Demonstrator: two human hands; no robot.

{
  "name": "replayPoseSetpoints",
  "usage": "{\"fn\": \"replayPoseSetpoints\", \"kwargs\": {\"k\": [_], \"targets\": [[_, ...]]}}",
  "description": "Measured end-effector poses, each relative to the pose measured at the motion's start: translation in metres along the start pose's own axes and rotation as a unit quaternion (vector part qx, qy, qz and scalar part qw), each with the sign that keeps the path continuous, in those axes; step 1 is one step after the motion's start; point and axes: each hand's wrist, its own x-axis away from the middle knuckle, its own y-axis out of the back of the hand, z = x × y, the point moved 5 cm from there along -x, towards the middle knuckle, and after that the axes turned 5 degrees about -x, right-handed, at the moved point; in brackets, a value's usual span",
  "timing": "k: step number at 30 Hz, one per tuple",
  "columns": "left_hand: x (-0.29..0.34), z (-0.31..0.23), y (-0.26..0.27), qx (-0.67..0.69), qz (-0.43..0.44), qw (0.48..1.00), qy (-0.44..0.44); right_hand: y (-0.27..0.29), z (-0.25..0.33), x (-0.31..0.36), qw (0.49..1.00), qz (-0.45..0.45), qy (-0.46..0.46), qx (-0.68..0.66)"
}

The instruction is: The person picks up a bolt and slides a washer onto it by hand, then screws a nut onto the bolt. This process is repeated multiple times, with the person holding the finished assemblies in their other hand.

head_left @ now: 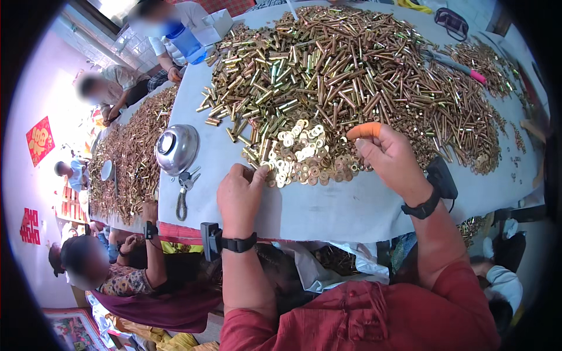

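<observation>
My left hand (240, 196) rests knuckles-up at the near edge of a patch of flat brass washers (304, 149), its fingertips touching the nearest washers; whether it grips one I cannot tell. My right hand (389, 155) hovers just right of the washers, an orange rubber cot (364, 131) on its forefinger, fingers curled, and I cannot see anything between them. Behind the washers spreads a big heap of brass tubes (351, 70) on a white cloth-covered table (328, 210). Both wrists wear black straps with small black devices.
A steel bowl (177, 149) and a metal clip tool (184, 190) lie left of my left hand. A pink-handled tool (462, 67) lies on the heap at the right. Other people sit at a second brass-covered table (132, 158) to the left.
</observation>
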Motion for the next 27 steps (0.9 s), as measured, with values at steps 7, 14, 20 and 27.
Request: {"fn": "replayPoseSetpoints", "kwargs": {"k": [7,14,20,27], "targets": [[-0.001,0.006,-0.010,0.087,-0.016,0.996,0.005,0.009,0.003,-0.001,0.999,-0.010,0.039,-0.006],[-0.049,0.009,-0.009,0.092,-0.004,0.995,0.028,0.012,0.000,-0.002,0.999,-0.007,0.043,-0.031],[-0.047,-0.033,-0.022,0.026,-0.004,0.996,-0.085,0.015,-0.010,-0.003,0.998,-0.017,0.051,-0.016],[-0.037,-0.044,-0.023,0.001,-0.017,0.987,-0.159,0.019,-0.030,-0.003,1.000,0.007,0.011,0.003]]}}
